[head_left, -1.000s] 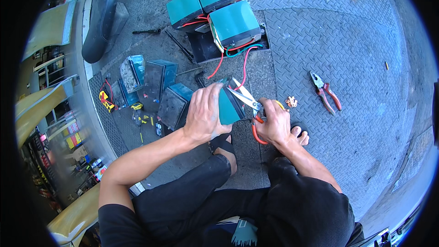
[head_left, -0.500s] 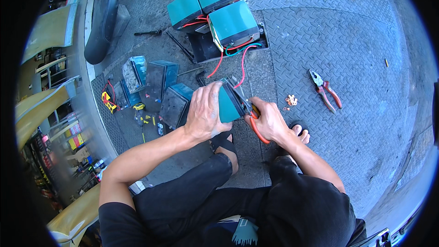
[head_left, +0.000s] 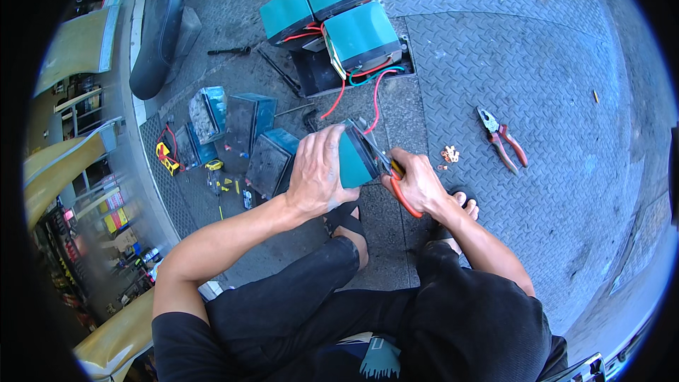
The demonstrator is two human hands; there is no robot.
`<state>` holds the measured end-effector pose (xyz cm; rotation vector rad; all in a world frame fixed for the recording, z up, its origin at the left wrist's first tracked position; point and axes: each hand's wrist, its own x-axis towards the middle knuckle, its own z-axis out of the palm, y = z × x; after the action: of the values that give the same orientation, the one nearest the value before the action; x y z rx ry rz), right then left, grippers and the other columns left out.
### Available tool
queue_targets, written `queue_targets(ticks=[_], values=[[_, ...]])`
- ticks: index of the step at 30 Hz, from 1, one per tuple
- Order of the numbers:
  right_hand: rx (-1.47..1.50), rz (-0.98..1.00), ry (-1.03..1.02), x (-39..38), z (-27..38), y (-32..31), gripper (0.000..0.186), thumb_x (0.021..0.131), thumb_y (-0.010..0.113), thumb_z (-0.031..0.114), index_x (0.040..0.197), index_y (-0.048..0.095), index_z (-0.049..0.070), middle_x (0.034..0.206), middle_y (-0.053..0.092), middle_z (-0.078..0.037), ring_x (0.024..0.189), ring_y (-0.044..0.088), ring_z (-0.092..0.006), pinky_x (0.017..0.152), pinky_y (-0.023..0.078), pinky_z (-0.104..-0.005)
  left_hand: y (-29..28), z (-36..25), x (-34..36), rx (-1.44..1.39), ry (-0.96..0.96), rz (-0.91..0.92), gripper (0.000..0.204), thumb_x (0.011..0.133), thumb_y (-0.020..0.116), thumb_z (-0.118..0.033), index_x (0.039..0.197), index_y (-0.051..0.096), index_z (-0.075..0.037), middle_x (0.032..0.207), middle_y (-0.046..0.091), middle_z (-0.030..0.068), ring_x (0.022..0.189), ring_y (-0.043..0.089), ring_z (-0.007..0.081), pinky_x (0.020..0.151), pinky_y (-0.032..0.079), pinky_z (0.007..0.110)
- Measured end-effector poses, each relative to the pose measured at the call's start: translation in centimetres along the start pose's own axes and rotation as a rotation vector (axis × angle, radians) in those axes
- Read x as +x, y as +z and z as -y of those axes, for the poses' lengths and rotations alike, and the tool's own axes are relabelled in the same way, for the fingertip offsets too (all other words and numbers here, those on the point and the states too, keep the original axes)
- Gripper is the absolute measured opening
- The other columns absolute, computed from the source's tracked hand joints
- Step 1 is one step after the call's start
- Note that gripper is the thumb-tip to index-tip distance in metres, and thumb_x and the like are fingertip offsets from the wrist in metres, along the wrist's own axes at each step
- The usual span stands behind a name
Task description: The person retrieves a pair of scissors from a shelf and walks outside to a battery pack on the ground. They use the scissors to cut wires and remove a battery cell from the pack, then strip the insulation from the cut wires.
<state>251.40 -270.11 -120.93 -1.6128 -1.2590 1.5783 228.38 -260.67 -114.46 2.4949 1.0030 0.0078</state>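
Note:
My left hand (head_left: 313, 173) grips a teal-and-black battery block (head_left: 355, 157) from its left side. At the block's right edge, my right hand (head_left: 417, 184) is closed on orange-handled scissors (head_left: 406, 201), whose blades lie along the dark upper right edge, their tips partly hidden. A pile of small copper pieces (head_left: 450, 154) lies right of my hands, with red-handled pliers (head_left: 502, 140) farther right on the plated floor (head_left: 537, 226).
Several battery blocks (head_left: 247, 117) stand at left beside a yellow-and-red meter (head_left: 167, 157) and small tools. Three more (head_left: 361, 35) sit on a black tray (head_left: 312, 78) with red and green wires. A black seat (head_left: 155, 42) and cluttered shelving (head_left: 113, 219) are farther left.
The scissors' blades, spread apart and plainly visible a second ago, have moved down against the block's edge and narrowed. My right hand has shifted slightly; my left hand holds its position.

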Motion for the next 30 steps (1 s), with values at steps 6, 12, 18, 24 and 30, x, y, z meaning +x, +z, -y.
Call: queue_targets(ticks=[6, 12, 18, 24, 30], values=[[0.024, -0.061, -0.013, -0.3, -0.4, 1.0, 0.024, 0.087, 0.075, 0.014, 0.097, 0.064, -0.006, 0.071, 0.062, -0.027, 0.066, 0.068, -0.0418, 0.067, 0.053, -0.0467, 0.1, 0.1, -0.2, 0.009, 0.005, -0.006, 0.126, 0.056, 0.101, -0.027, 0.158, 0.034, 0.006, 0.145, 0.052, 0.0278, 0.128, 0.054, 0.0467, 0.113, 0.043, 0.055], [0.021, -0.111, -0.054, -0.7, -0.5, 1.6, 0.024, 0.086, 0.074, 0.012, 0.099, 0.067, -0.006, 0.073, 0.064, -0.028, 0.07, 0.073, -0.0437, 0.066, 0.054, -0.0464, 0.1, 0.0, -0.5, 0.003, 0.004, -0.008, 0.124, 0.056, 0.099, -0.026, 0.157, 0.034, 0.006, 0.145, 0.052, 0.0276, 0.129, 0.055, 0.0471, 0.113, 0.043, 0.055], [-0.032, -0.07, -0.029, -1.1, 0.0, 1.3, 0.032, 0.088, 0.08, 0.016, 0.11, 0.07, -0.005, 0.08, 0.069, -0.032, 0.087, 0.074, -0.0506, 0.075, 0.059, -0.052, 0.1, -0.1, -0.5, 0.009, 0.031, -0.05, 0.119, 0.057, 0.093, -0.023, 0.156, 0.036, 0.007, 0.145, 0.053, 0.028, 0.128, 0.056, 0.0476, 0.113, 0.044, 0.055], [-0.154, -0.084, -0.085, -0.7, 0.5, 1.0, 0.027, 0.087, 0.076, 0.013, 0.102, 0.066, -0.006, 0.075, 0.067, -0.031, 0.079, 0.073, -0.0509, 0.071, 0.057, -0.0523, 0.2, -0.1, -0.7, 0.02, 0.032, -0.052, 0.118, 0.057, 0.093, -0.024, 0.156, 0.036, 0.008, 0.144, 0.053, 0.0283, 0.126, 0.056, 0.0473, 0.112, 0.044, 0.055], [-0.177, -0.111, -0.03, -0.9, 1.1, 1.3, 0.024, 0.086, 0.075, 0.012, 0.093, 0.06, -0.005, 0.071, 0.064, -0.03, 0.073, 0.07, -0.0517, 0.068, 0.056, -0.0524, 0.1, -0.1, -0.6, 0.011, 0.035, -0.06, 0.121, 0.055, 0.094, -0.024, 0.156, 0.036, 0.007, 0.143, 0.054, 0.0279, 0.125, 0.057, 0.047, 0.112, 0.043, 0.055]])
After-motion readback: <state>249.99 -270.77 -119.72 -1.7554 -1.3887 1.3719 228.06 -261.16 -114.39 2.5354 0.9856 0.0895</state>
